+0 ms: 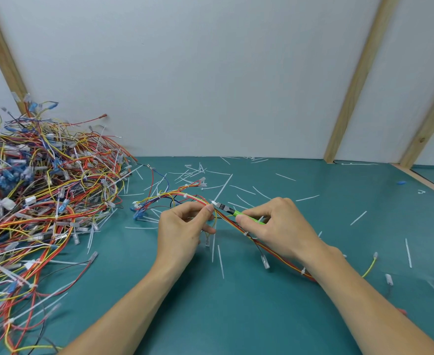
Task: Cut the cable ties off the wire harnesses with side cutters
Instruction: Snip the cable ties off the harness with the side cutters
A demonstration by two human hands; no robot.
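A wire harness (267, 248) of red, yellow and orange wires runs across the green mat, from the upper left down under my right forearm. My left hand (185, 228) pinches the harness between thumb and fingers at mid-table. My right hand (277, 224) grips green-handled side cutters (232, 212). Their steel jaws point left and meet a white cable tie (213, 202) on the harness just above my left thumb. Further white ties sit on the harness, one tie (246, 234) below the cutters, another tie (303, 271) near my right wrist.
A large tangled pile of harnesses (39, 196) fills the left side. Several cut white tie strips (221, 262) lie scattered over the mat (262, 316). A white wall with wooden battens (356, 80) stands behind. A blue bit (401, 182) lies far right.
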